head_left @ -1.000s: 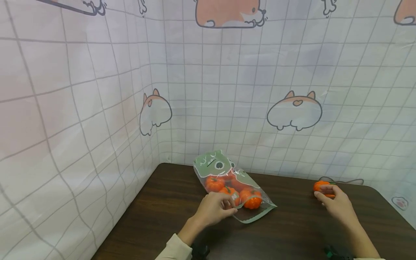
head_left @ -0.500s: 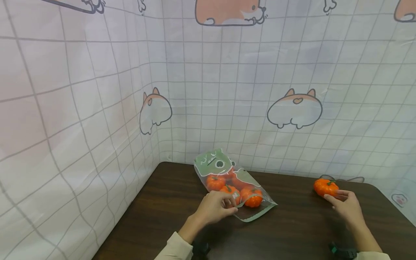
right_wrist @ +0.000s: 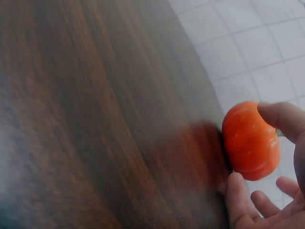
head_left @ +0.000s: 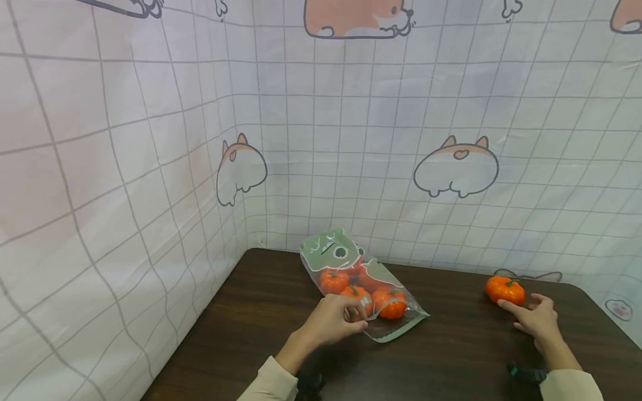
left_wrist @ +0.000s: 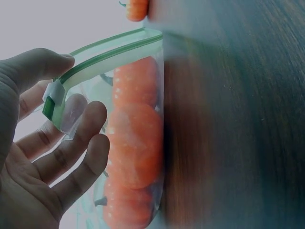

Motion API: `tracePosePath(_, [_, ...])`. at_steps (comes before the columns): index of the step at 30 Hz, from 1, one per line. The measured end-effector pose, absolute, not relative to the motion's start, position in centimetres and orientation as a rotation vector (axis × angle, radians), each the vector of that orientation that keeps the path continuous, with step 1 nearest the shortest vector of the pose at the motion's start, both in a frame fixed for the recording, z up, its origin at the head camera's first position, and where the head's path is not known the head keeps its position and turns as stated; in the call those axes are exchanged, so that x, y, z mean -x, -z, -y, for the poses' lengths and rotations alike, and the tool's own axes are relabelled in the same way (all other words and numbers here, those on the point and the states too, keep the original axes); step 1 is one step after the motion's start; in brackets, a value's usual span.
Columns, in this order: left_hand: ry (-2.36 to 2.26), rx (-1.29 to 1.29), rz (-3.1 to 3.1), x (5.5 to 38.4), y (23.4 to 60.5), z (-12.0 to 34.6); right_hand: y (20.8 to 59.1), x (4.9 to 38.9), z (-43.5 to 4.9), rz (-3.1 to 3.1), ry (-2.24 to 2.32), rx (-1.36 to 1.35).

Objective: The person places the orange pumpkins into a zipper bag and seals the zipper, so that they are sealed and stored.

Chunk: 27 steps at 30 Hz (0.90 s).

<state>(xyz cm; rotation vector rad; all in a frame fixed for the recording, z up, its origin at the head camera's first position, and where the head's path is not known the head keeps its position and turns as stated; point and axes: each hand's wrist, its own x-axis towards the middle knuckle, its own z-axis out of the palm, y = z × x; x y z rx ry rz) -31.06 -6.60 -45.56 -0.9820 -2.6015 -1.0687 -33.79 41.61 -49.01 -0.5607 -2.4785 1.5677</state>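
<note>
A clear zip bag [head_left: 386,334] with a green cartoon-face top lies on the table, holding several orange pumpkins [head_left: 334,281]. My left hand [head_left: 333,320] pinches a corner of its mouth between thumb and index finger. In the left wrist view, the white zip slider [left_wrist: 56,91] sits right by that grip and the green-edged mouth gapes. Off to the right, a lone small orange pumpkin [head_left: 504,290] with a green stem rests on the table. My right hand [head_left: 539,320] is beside it, fingers spread, the thumb overlapping the pumpkin [right_wrist: 251,140] in the right wrist view.
The dark wood table [head_left: 451,345] meets a hanging white grid-patterned cloth [head_left: 361,156] at the back and left. A thin dark cord [head_left: 544,277] lies behind the lone pumpkin. Dark wrist devices [head_left: 526,373] show under both forearms.
My right hand has drawn back from over the lone pumpkin towards the right and nearer to me, uncovering it. My left hand keeps its grip on the bag.
</note>
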Motion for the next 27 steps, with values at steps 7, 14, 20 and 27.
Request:
tracePosePath(7, [1.100, 0.993, 2.586, 30.9, 45.6, 6.5, 49.6, 34.6, -42.6, 2.540, -1.558, 0.539])
tracePosePath(14, [1.117, 0.967, 2.587, 30.9, 45.6, 6.5, 49.5, 35.3, -42.8, 2.554, -1.561, 0.533])
tracePosePath(20, [1.127, 0.965, 2.583, 30.9, 45.6, 6.5, 49.4, 35.7, -42.8, 2.580, -1.553, 0.494])
tracePosePath(27, [1.145, 0.972, 2.570, 30.9, 45.5, 6.6, 49.7, 36.1, -42.9, 2.596, -1.513, 0.460])
